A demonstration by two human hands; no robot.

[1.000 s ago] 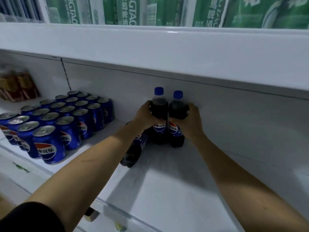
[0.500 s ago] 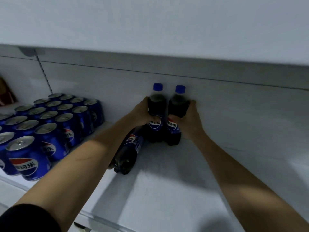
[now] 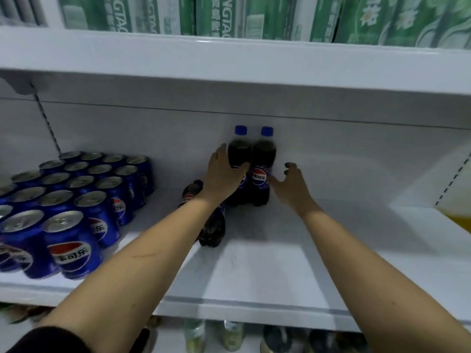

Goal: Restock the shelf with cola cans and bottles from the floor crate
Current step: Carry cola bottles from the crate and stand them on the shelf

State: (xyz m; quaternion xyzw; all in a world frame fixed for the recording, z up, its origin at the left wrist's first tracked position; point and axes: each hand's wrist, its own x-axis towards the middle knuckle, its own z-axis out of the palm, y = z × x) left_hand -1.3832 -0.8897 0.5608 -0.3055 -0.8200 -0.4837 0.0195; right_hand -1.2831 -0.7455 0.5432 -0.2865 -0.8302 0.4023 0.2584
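Two dark cola bottles with blue caps stand upright and touching at the back of the white metal shelf (image 3: 267,271), against its rear panel. The left cola bottle (image 3: 239,154) and the right cola bottle (image 3: 263,159) each carry a blue label with a red, white and blue roundel and white Chinese characters. The left hand (image 3: 221,179) has its grip wrapped round the left bottle's middle. The right hand (image 3: 290,186) is beside the right bottle with fingers spread, its grip loose and holding nothing. A third dark bottle (image 3: 211,225) lies on its side under the left forearm. To the left, blue cola cans (image 3: 74,235) with silver tops and the same roundel stand in rows. Above, green cartons (image 3: 229,16) show the letters "NGTAO".
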